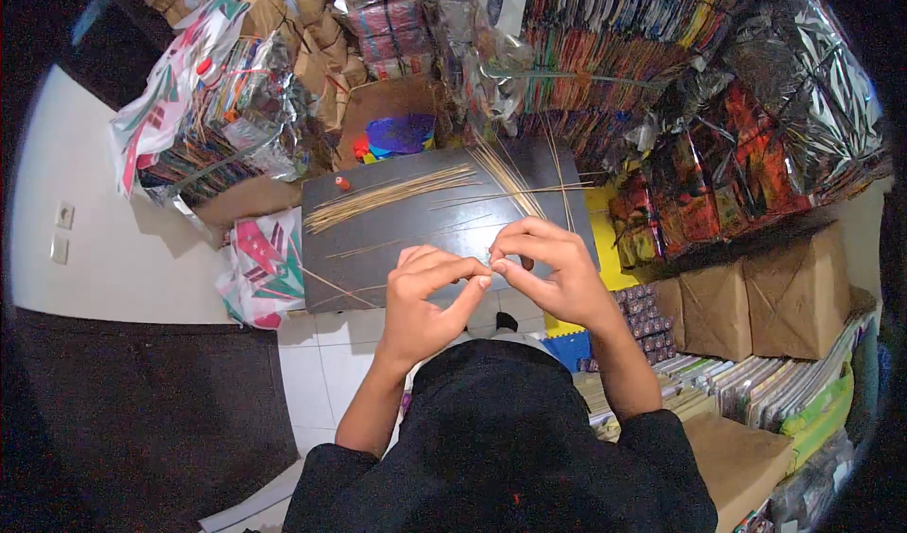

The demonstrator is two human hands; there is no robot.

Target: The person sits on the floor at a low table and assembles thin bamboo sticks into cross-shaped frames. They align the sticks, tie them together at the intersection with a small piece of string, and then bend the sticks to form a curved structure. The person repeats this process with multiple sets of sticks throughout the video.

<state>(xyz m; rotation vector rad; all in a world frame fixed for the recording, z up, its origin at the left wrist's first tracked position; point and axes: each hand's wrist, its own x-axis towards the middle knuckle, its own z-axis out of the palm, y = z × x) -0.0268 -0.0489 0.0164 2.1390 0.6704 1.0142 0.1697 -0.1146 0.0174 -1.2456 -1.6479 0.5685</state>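
Note:
My left hand (430, 299) and my right hand (557, 266) meet fingertip to fingertip in front of my chest, over the near edge of a dark table (430, 231). Both hands are pinched shut. Something tiny and pale seems to sit between the fingertips, too small to make out. Beyond them on the tabletop lies a bundle of thin tan sticks (392, 199). A second, looser bunch of sticks (507, 176) slants at the far right, with a few single sticks crossing it. Near the far left corner stands a small red-orange object (342, 183), perhaps a thread spool.
Tied stacks of printed sheets (605, 70) rise behind the table. Plastic-wrapped red packages (737, 155) stand at the right, above brown paper parcels (794, 292). A patterned white cloth or bag (265, 259) hangs at the table's left side. White floor tiles (331, 372) show below.

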